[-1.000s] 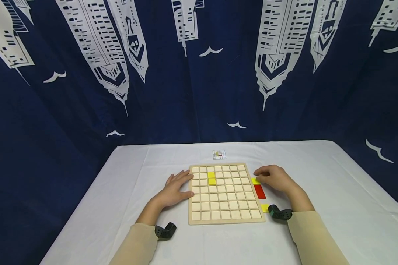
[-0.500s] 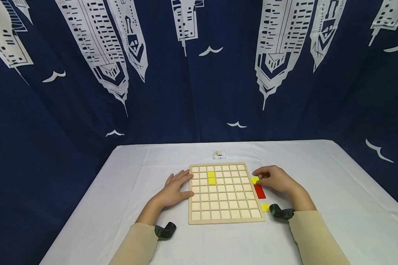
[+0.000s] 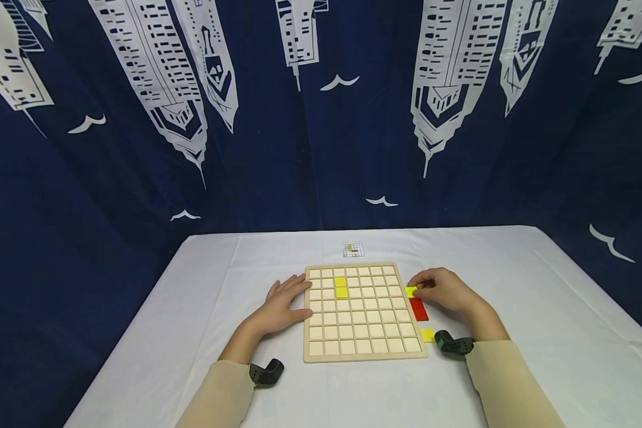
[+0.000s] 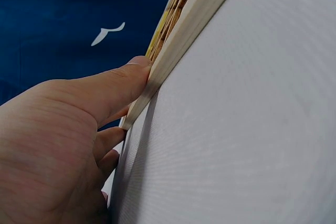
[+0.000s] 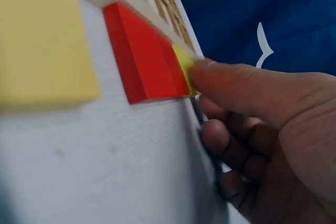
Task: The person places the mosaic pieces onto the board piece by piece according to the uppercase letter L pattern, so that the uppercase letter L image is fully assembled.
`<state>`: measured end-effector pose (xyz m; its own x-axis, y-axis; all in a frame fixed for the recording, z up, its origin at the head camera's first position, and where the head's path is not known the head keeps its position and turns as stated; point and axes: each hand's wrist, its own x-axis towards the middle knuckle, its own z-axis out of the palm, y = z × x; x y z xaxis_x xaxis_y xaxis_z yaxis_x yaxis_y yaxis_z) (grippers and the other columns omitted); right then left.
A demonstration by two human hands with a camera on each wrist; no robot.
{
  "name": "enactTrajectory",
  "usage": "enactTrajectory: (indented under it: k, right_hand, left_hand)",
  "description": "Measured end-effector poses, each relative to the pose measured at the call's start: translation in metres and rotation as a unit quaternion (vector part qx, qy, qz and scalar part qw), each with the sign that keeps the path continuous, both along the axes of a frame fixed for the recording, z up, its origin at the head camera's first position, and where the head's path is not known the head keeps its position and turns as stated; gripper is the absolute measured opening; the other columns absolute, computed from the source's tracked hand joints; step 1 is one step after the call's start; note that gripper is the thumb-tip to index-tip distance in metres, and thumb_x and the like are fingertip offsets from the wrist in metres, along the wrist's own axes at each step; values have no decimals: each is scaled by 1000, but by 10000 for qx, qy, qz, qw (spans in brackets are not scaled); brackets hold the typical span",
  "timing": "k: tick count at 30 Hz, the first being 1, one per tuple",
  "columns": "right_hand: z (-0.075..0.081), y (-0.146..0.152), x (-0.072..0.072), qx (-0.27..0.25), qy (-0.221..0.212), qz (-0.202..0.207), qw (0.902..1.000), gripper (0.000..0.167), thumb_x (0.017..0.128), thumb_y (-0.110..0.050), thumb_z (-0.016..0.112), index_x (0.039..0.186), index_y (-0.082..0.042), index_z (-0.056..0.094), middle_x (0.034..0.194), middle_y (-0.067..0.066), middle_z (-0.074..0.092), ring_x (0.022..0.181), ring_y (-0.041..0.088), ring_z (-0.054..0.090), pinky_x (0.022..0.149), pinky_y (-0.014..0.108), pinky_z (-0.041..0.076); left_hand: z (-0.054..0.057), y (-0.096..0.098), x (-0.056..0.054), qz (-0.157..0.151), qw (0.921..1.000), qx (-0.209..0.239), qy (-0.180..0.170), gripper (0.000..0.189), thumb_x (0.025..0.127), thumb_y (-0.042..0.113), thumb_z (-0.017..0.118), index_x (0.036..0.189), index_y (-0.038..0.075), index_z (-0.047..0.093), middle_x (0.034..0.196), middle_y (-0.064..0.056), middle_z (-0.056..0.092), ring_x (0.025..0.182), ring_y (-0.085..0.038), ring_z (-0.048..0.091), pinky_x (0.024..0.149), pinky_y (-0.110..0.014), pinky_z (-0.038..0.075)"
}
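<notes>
A wooden grid board (image 3: 366, 358) lies flat on the white table, with two yellow tiles (image 3: 341, 288) in its cells, one above the other. Along the board's left edge rests my left hand (image 3: 279, 309), fingers spread; the left wrist view has the thumb (image 4: 123, 85) against the wooden rim. Beyond the right edge, my right hand (image 3: 446, 289) pinches a small yellow tile (image 3: 411, 292), its thumb (image 5: 226, 80) on the tile and the other fingers curled. The index fingertip is partly hidden. Next to that tile lies a red tile (image 3: 419, 310).
Another yellow tile (image 3: 427, 336) lies nearer me by the board's lower right, large in the right wrist view. A small printed grid card (image 3: 353, 249) sits behind the board. A dark blue curtain (image 3: 310, 148) hangs behind the white table (image 3: 246, 261).
My right hand has shifted very slightly at the yellow tile, its wrist a touch to the right. The left hand and the board look still.
</notes>
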<state>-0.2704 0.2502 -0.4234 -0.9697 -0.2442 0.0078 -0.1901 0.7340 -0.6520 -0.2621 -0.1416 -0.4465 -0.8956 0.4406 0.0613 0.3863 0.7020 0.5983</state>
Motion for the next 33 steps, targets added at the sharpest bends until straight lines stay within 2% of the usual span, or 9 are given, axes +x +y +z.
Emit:
enactTrajectory:
  k: [4,9,16,22,27,33]
  right_hand:
    - [0,0,0,28,17,-86,10000,13,92,-7,64,98,-9,75,93,4,70,86,16,56,76,26,49]
    - [3,1,0,119,-32,3,9999,11,91,-12,68,100,-11,75,93,3,70,86,15,55,76,25,49]
    - [6,0,1,262,-44,4,9996,14,90,-15,70,102,-13,76,98,2,72,90,16,58,81,30,51]
    - [5,4,0,143,-142,144,9997,20,86,-10,73,106,-9,74,88,1,63,84,16,53,75,26,47]
    - [4,7,1,57,-244,389,9989,28,84,-6,74,111,-7,73,92,4,62,85,16,51,71,22,44]
    - [2,8,1,41,-319,321,9990,24,85,-5,72,109,-8,74,91,3,61,85,16,51,71,22,45]
  left_hand:
    - [-1,0,-1,13,10000,31,8,68,90,29,73,150,11,45,165,-9,30,156,-30,18,127,-55,-2]
    - [-1,1,-2,10,10000,57,37,68,89,30,73,149,11,46,164,-10,31,156,-30,18,127,-56,-2]
    - [-2,0,-1,14,10000,10,49,68,89,30,73,149,12,47,164,-9,32,156,-30,19,127,-56,-1]
    - [-2,0,-1,41,10000,-16,40,68,89,29,74,149,12,47,164,-9,32,156,-30,19,127,-56,-1]
    - [-1,0,-1,30,10000,-14,39,68,90,30,73,149,12,47,164,-10,31,156,-30,19,127,-56,-1]
    - [-1,0,0,4,10000,4,52,68,90,29,73,149,11,46,164,-10,32,156,-30,19,127,-56,-1]
